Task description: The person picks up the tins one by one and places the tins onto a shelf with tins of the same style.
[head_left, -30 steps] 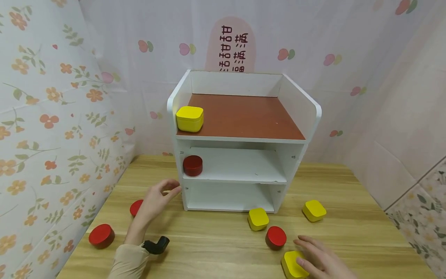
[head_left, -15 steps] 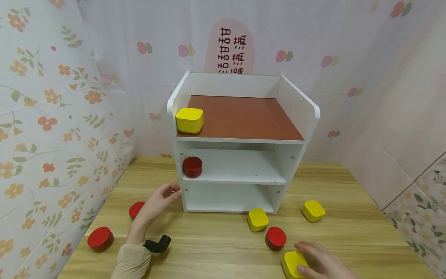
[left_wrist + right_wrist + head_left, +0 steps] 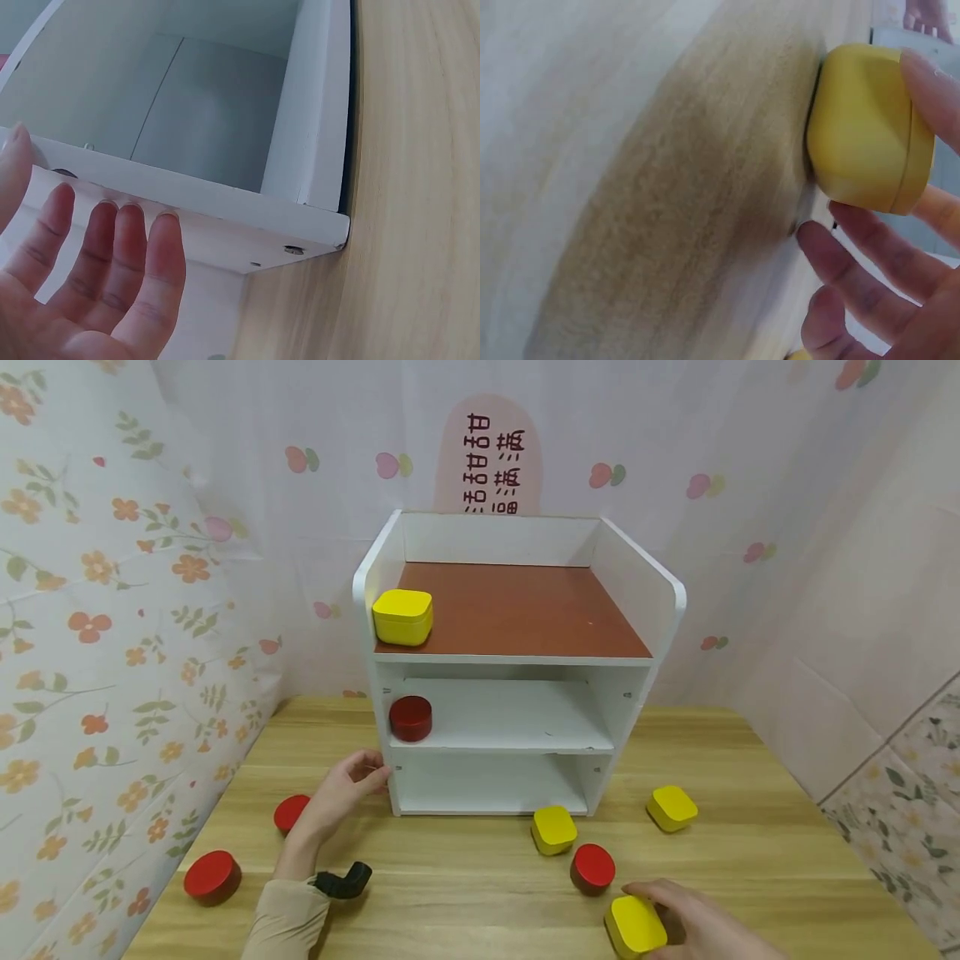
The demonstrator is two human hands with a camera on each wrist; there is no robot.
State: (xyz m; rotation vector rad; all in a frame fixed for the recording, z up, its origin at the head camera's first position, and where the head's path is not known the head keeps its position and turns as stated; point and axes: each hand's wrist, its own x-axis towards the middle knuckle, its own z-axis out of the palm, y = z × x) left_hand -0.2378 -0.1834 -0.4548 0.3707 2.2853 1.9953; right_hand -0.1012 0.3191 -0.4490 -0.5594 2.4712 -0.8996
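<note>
Your right grip (image 3: 693,920) has the yellow box (image 3: 636,928) by its sides

Your thumb and opposing fingers pinch the box, with the last two fingers clear of it. It sits on the surface (image 3: 450,881), near a red round box (image 3: 592,868), in front and to the right of the white shelf unit (image 3: 495,748). It looks stiff, probably light and hard to break. Its smooth skin may slip a little, so take hold low on opposite sides; squeezing only the lid (image 3: 921,165) could part it from the base. Your left grip (image 3: 337,792) is loosely spread, fingertips right by the unit's left side panel (image 3: 225,241). The yellow box is a rounded square with satin walls; the red one is a short cylinder. Streaked wood grain covers the surface.
</note>
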